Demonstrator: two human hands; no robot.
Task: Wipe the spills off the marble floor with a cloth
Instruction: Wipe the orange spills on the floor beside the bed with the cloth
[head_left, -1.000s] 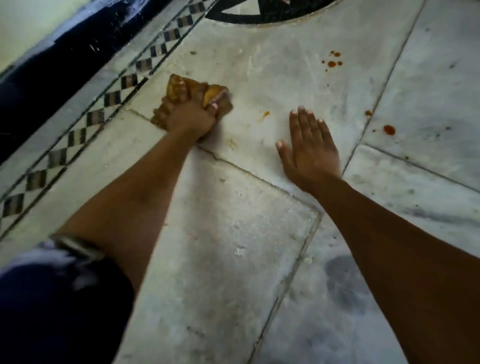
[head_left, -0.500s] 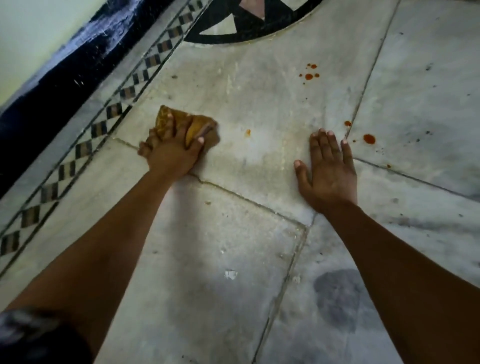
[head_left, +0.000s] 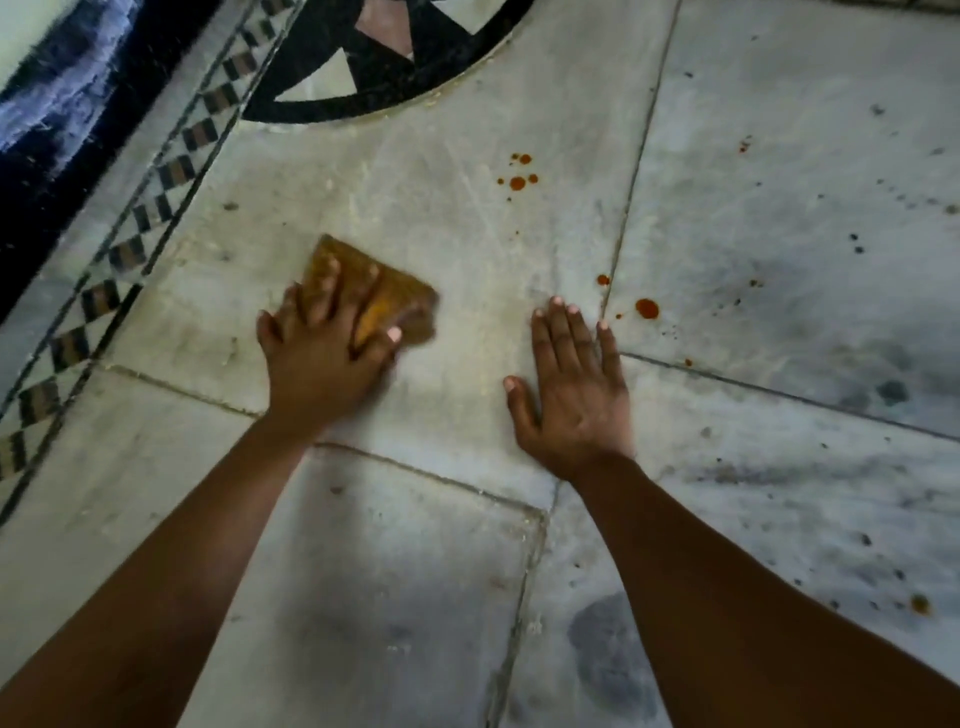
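A yellow-brown cloth (head_left: 400, 301) lies flat on the white marble floor (head_left: 415, 571). My left hand (head_left: 322, 358) presses on it with spread fingers and hides its near-left part. My right hand (head_left: 571, 395) rests flat on the floor to the right of the cloth, fingers straight, holding nothing. Orange-red spills show beyond my hands: a cluster of drops (head_left: 518, 182) further off, a small drop (head_left: 603, 280) at the tile joint and a larger drop (head_left: 647, 308) just past my right fingertips.
A checkered inlay border (head_left: 130, 249) runs along the left, beside a dark skirting (head_left: 62, 156). A black and pink round floor inlay (head_left: 384, 57) lies at the top. Dark specks and another orange spot (head_left: 920, 604) mark the tiles on the right.
My left hand has slid the cloth to the right and flattened it; the small orange spot that lay beside it no longer shows. My right hand stays planted on the floor.
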